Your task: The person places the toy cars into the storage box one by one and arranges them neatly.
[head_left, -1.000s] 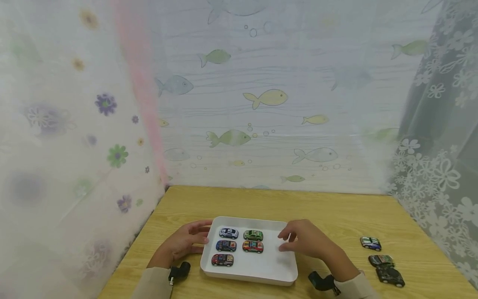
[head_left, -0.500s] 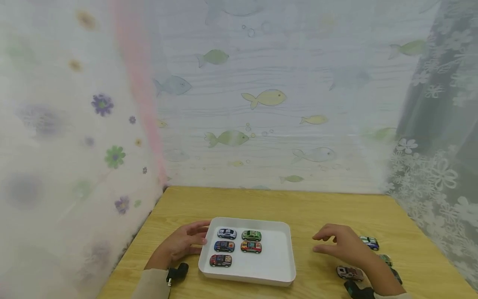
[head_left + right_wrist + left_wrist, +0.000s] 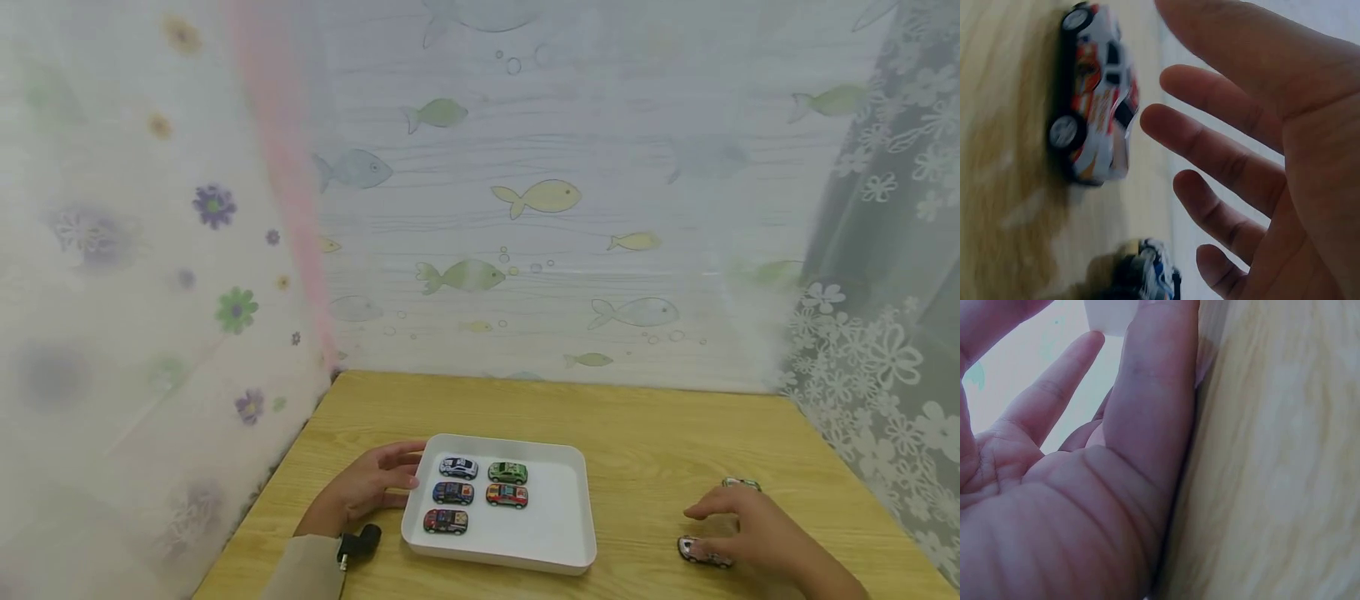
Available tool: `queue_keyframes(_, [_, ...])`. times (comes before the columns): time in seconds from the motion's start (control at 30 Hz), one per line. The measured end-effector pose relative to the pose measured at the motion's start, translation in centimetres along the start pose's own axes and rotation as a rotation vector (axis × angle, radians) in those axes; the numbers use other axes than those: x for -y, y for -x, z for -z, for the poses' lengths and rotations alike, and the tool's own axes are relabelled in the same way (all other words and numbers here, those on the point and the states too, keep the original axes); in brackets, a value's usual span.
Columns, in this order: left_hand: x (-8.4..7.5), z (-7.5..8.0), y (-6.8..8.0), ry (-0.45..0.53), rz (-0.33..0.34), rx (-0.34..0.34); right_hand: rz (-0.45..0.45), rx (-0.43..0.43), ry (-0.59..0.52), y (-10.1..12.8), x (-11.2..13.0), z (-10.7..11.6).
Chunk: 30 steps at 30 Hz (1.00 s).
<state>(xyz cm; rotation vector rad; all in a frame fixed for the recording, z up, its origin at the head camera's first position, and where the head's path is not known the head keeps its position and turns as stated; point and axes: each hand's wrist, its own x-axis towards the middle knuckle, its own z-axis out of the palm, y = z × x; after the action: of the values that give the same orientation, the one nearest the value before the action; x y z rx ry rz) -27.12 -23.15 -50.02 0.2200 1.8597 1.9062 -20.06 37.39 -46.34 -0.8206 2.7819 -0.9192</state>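
My right hand (image 3: pixel 750 529) hovers released, fingers spread, over a white toy car (image 3: pixel 701 552); my left hand (image 3: pixel 367 487) rests released against the tray (image 3: pixel 558 533).

It looks like a room in a home, perhaps a child's play corner. A wooden table (image 3: pixel 660 433) stands boxed in by thin curtains: a fish-printed sheet (image 3: pixel 540 200) behind, flowered ones (image 3: pixel 150 275) at the sides. Toy cars (image 3: pixel 480 493) lie in a white tray (image 3: pixel 558 533) on it.
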Motion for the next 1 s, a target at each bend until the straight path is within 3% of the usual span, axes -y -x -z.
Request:
queue_keyframes(0.27, [-0.18, 0.11, -0.19, -0.008, -0.004, -0.010, 0.133, -0.027, 0.096, 0.63, -1.22, -0.05])
queue_keyframes(0.5, [-0.01, -0.04, -0.12, -0.011, -0.009, 0.002, -0.047, 0.039, 0.064, 0.99, -0.88, 0.09])
queue_keyframes(0.63, [-0.02, -0.17, -0.14, -0.015, -0.011, -0.008, -0.095, 0.072, 0.060, 0.67, -0.50, 0.29])
queue_keyframes(0.9, [-0.16, -0.27, -0.01, -0.009, -0.002, -0.010, -0.098, 0.128, -0.118, 0.58, -0.60, 0.17])
queue_keyframes(1.0, [-0.15, -0.35, 0.05, -0.026, -0.013, -0.017, -0.109, 0.141, -0.135, 0.43, -0.62, 0.26])
